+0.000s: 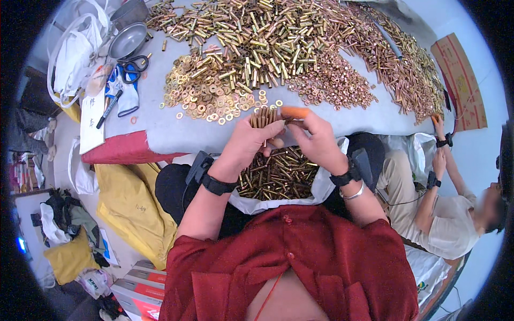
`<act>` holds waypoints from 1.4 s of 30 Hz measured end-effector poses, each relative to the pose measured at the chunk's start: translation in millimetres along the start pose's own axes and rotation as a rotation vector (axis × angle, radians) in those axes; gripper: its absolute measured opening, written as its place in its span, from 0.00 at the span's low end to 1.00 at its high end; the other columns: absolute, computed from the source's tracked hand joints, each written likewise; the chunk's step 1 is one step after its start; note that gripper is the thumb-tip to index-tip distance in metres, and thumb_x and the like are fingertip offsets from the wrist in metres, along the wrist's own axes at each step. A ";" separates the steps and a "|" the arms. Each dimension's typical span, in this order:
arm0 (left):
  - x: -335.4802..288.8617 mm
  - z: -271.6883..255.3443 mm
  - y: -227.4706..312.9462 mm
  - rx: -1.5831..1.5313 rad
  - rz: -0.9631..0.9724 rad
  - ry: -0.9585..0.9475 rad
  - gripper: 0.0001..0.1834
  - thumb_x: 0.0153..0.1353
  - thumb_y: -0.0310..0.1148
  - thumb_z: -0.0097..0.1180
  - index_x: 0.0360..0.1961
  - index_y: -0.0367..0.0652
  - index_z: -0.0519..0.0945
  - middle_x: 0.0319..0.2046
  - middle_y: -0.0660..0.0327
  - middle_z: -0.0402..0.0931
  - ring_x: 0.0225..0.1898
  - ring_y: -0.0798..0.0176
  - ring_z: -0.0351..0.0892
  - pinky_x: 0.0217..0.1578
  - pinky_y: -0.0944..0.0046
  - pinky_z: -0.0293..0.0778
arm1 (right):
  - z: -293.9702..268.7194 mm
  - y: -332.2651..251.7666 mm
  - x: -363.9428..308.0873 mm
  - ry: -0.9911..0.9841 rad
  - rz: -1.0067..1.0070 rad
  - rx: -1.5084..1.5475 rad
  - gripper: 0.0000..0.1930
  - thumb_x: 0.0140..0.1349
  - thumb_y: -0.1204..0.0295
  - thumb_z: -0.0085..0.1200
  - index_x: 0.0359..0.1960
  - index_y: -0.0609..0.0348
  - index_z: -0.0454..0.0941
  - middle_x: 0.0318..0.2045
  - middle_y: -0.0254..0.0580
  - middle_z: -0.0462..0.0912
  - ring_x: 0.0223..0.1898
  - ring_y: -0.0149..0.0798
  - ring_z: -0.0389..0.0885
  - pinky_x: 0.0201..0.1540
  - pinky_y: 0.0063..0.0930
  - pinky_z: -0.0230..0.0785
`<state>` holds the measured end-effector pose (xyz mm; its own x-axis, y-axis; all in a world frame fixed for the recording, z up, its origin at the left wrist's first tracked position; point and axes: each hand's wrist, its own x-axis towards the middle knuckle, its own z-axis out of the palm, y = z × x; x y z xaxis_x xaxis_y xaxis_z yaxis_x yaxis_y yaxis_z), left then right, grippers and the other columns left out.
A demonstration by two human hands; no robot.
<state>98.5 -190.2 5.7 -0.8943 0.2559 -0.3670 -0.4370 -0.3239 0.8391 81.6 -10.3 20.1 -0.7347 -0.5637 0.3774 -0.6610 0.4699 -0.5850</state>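
Note:
My left hand (246,138) is closed around an upright bundle of thin brass-coloured metal pins (263,116), just past the table's near edge. Beside it, my right hand (316,140) has its fingers bent and pressed together at the bundle's right side; what they pinch is hidden. An orange finger cover (295,112) sits on one right finger. Below both hands, a white sack (267,206) lies open in my lap, holding many dark brass-coloured pins (276,179). Straight ahead on the table are heaps of brass-coloured tubes (262,40), flat washers (203,91) and small nuts (334,80).
Another pile of slim metal pieces (404,75) reaches right, where a co-worker's hand (438,124) touches its edge. At left are black-handled scissors (133,69), a grey bowl (128,41), a glove (127,99) and a marker (110,109). A yellow sack (134,206) stands below.

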 end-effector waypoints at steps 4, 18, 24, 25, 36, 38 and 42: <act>-5.9 -0.8 4.1 -0.041 -0.032 -0.092 0.12 0.57 0.33 0.60 0.39 0.40 0.75 0.28 0.62 0.76 0.21 0.70 0.76 0.12 0.75 0.64 | 2.3 -6.6 -5.8 0.179 0.330 0.635 0.14 0.61 0.81 0.48 0.49 0.63 0.71 0.48 0.42 0.76 0.47 0.31 0.77 0.49 0.26 0.71; -191.1 -113.8 41.8 -0.634 0.588 0.314 0.11 0.64 0.26 0.48 0.48 0.43 0.69 0.34 0.62 0.69 0.25 0.77 0.62 0.15 0.81 0.56 | -26.7 -22.8 -72.7 0.299 0.511 0.710 0.10 0.62 0.77 0.50 0.44 0.63 0.77 0.36 0.36 0.82 0.34 0.25 0.78 0.38 0.20 0.71; -206.7 -169.3 -103.8 -0.782 0.342 0.655 0.06 0.61 0.26 0.50 0.39 0.41 0.71 0.33 0.59 0.75 0.24 0.72 0.70 0.17 0.77 0.61 | -30.8 -26.6 -79.8 0.424 0.650 0.711 0.14 0.63 0.75 0.48 0.49 0.65 0.73 0.39 0.44 0.79 0.38 0.32 0.78 0.38 0.24 0.73; -208.2 -172.1 -129.2 -0.791 0.338 0.705 0.05 0.62 0.27 0.50 0.39 0.40 0.71 0.33 0.58 0.75 0.24 0.71 0.71 0.17 0.77 0.63 | -31.1 -25.6 -79.9 0.388 0.644 0.731 0.15 0.63 0.75 0.48 0.50 0.66 0.72 0.40 0.44 0.79 0.39 0.32 0.78 0.39 0.24 0.72; -176.3 -162.3 -288.0 -0.974 0.035 0.941 0.06 0.64 0.30 0.48 0.38 0.38 0.72 0.30 0.56 0.79 0.23 0.65 0.78 0.15 0.70 0.70 | -3.8 -38.0 -54.4 0.132 0.527 0.802 0.14 0.64 0.75 0.47 0.51 0.67 0.70 0.37 0.44 0.78 0.32 0.29 0.74 0.38 0.24 0.70; -168.9 -157.1 -289.7 -0.945 -0.020 0.869 0.06 0.63 0.29 0.48 0.39 0.39 0.72 0.29 0.56 0.78 0.22 0.64 0.78 0.15 0.71 0.69 | 1.0 -43.0 -51.1 0.106 0.498 0.812 0.14 0.64 0.75 0.48 0.50 0.67 0.71 0.37 0.43 0.78 0.32 0.29 0.74 0.38 0.24 0.70; -163.0 -148.9 -280.9 -0.940 0.108 0.829 0.06 0.64 0.32 0.49 0.39 0.42 0.74 0.27 0.62 0.76 0.24 0.66 0.76 0.17 0.71 0.69 | 6.0 -49.2 -49.5 0.130 0.532 0.763 0.13 0.64 0.75 0.48 0.49 0.65 0.72 0.36 0.43 0.79 0.31 0.29 0.74 0.37 0.24 0.70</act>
<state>352.7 -276.5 -230.0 -0.5718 -0.3500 -0.7420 0.0478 -0.9171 0.3958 151.4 -9.6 25.9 -0.9534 -0.3006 -0.0250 0.0118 0.0456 -0.9989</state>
